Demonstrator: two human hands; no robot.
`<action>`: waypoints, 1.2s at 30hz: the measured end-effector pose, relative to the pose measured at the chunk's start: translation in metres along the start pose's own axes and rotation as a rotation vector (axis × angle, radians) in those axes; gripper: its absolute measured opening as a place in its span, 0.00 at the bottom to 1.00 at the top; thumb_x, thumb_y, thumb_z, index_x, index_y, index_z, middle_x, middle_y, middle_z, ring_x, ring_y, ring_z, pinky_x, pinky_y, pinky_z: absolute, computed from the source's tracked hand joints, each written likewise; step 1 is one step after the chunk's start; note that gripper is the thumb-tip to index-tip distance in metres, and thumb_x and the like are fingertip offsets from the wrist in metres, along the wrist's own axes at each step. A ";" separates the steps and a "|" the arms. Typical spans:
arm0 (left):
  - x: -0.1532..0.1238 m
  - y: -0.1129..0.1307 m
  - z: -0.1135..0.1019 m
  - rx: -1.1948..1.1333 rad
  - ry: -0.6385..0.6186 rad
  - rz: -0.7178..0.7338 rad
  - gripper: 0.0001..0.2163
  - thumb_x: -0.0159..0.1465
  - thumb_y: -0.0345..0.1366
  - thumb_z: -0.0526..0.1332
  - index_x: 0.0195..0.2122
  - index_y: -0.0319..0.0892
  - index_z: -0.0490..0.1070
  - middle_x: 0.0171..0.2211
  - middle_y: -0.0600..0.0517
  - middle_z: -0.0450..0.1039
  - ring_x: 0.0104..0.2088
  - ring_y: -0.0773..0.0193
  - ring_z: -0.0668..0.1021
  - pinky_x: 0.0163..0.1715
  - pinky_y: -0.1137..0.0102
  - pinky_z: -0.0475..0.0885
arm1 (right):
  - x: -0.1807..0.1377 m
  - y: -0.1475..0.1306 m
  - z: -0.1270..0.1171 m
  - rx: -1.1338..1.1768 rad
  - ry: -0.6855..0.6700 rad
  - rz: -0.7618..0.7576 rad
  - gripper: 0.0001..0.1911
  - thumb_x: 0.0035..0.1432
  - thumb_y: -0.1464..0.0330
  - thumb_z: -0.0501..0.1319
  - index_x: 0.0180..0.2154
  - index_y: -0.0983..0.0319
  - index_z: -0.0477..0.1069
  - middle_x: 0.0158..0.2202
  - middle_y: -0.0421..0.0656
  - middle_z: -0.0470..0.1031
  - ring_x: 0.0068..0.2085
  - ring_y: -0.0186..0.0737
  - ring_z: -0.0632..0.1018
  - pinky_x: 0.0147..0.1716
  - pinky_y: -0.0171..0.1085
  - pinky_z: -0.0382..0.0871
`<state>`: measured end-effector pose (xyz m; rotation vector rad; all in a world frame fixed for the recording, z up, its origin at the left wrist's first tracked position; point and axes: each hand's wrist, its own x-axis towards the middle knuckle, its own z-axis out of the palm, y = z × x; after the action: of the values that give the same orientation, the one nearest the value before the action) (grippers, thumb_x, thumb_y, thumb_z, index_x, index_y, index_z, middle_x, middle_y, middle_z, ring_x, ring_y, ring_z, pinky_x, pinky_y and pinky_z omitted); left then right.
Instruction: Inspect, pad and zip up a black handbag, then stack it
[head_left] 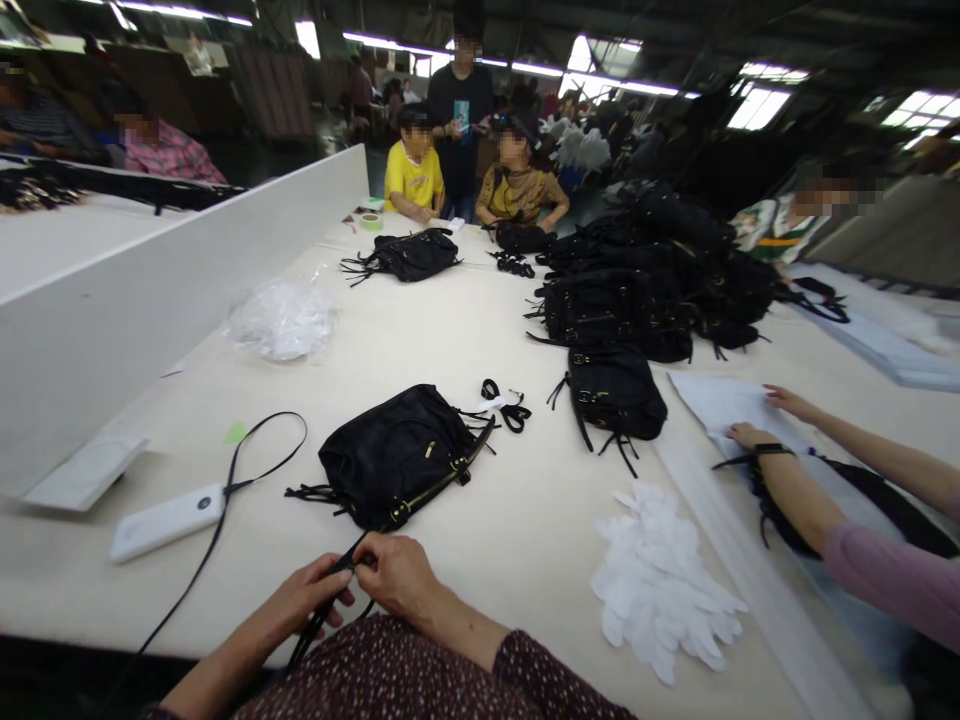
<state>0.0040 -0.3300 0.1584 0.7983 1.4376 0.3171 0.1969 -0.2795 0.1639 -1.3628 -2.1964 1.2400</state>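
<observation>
Black strap (330, 600) pinched near table edge (67, 610)

The handbag (397, 455) is looking like soft black cloth or leather with a dull sheen, crumpling in loose folds, and its small buckles are glinting like brass-toned metal. The strap (330, 600) is showing as smooth, matt black. The tabletop (480, 330) is appearing matt, pale cream and smooth. The power bank (166, 520) is looking like smooth white plastic. The heap of white pieces (660, 590) is looking like thin, matt paper or fabric. The bag (283, 318) further back is shining like clear, crinkled plastic film.
</observation>
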 end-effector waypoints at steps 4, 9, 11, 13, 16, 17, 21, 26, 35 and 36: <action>0.005 0.005 0.009 0.356 0.047 0.109 0.17 0.61 0.50 0.53 0.42 0.44 0.69 0.28 0.51 0.80 0.24 0.58 0.81 0.26 0.67 0.70 | -0.002 0.011 0.006 -0.023 -0.011 -0.016 0.14 0.52 0.66 0.61 0.42 0.50 0.76 0.35 0.34 0.82 0.36 0.38 0.79 0.34 0.33 0.66; -0.007 0.014 0.011 0.600 0.088 0.141 0.14 0.64 0.48 0.49 0.32 0.47 0.69 0.26 0.54 0.81 0.24 0.59 0.81 0.29 0.68 0.68 | -0.004 0.032 0.005 -0.075 0.064 0.086 0.12 0.52 0.68 0.60 0.39 0.52 0.76 0.34 0.38 0.82 0.36 0.41 0.80 0.35 0.35 0.66; -0.011 0.014 0.010 0.626 0.078 0.131 0.14 0.64 0.48 0.49 0.32 0.47 0.68 0.27 0.54 0.81 0.25 0.59 0.81 0.29 0.68 0.68 | -0.004 0.043 -0.001 -0.085 0.114 0.162 0.11 0.52 0.68 0.59 0.37 0.53 0.76 0.34 0.39 0.82 0.36 0.41 0.80 0.35 0.35 0.65; -0.012 0.010 0.008 0.671 0.069 0.135 0.13 0.65 0.48 0.48 0.33 0.48 0.68 0.28 0.54 0.82 0.27 0.58 0.82 0.31 0.68 0.67 | -0.006 0.054 -0.008 -0.101 0.160 0.236 0.10 0.53 0.68 0.58 0.36 0.54 0.76 0.34 0.40 0.82 0.35 0.41 0.80 0.34 0.35 0.65; -0.010 0.002 0.004 0.749 0.069 0.142 0.14 0.65 0.48 0.48 0.35 0.48 0.68 0.29 0.53 0.82 0.32 0.57 0.82 0.34 0.68 0.67 | -0.008 0.066 -0.016 -0.139 0.218 0.288 0.09 0.54 0.67 0.57 0.36 0.54 0.75 0.34 0.40 0.82 0.36 0.40 0.80 0.34 0.34 0.64; -0.009 0.001 0.003 0.759 0.065 0.133 0.14 0.66 0.48 0.47 0.36 0.48 0.68 0.30 0.53 0.81 0.32 0.58 0.82 0.34 0.69 0.67 | -0.009 0.068 -0.018 -0.151 0.234 0.292 0.09 0.55 0.66 0.57 0.36 0.53 0.75 0.34 0.39 0.82 0.36 0.39 0.79 0.34 0.33 0.64; -0.008 0.001 0.003 0.760 0.046 0.098 0.15 0.66 0.49 0.45 0.36 0.48 0.67 0.31 0.54 0.81 0.30 0.60 0.82 0.34 0.69 0.67 | -0.011 0.077 -0.022 -0.168 0.281 0.273 0.08 0.56 0.66 0.57 0.36 0.53 0.74 0.35 0.37 0.82 0.35 0.37 0.79 0.34 0.32 0.63; -0.014 -0.005 -0.002 0.746 0.050 0.089 0.14 0.66 0.47 0.45 0.38 0.48 0.67 0.32 0.54 0.81 0.32 0.59 0.82 0.35 0.69 0.68 | -0.008 0.098 -0.038 -0.113 0.416 0.349 0.09 0.58 0.66 0.55 0.36 0.54 0.74 0.35 0.37 0.81 0.35 0.36 0.79 0.36 0.33 0.64; -0.017 -0.015 -0.011 0.628 0.020 0.095 0.15 0.64 0.49 0.50 0.33 0.47 0.70 0.29 0.55 0.79 0.34 0.58 0.81 0.35 0.69 0.69 | 0.006 0.125 -0.077 -0.250 0.495 0.398 0.09 0.60 0.64 0.54 0.37 0.53 0.73 0.38 0.36 0.81 0.36 0.36 0.78 0.36 0.34 0.63; -0.017 -0.011 -0.009 0.600 0.015 0.114 0.16 0.64 0.51 0.50 0.32 0.46 0.70 0.28 0.55 0.79 0.33 0.59 0.80 0.35 0.69 0.69 | 0.008 0.126 -0.081 -0.268 0.497 0.411 0.09 0.61 0.63 0.54 0.38 0.53 0.73 0.38 0.36 0.81 0.36 0.36 0.77 0.36 0.34 0.63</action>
<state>-0.0099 -0.3464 0.1647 1.3657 1.5209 -0.0337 0.3175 -0.2063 0.1128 -2.0438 -1.8266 0.6156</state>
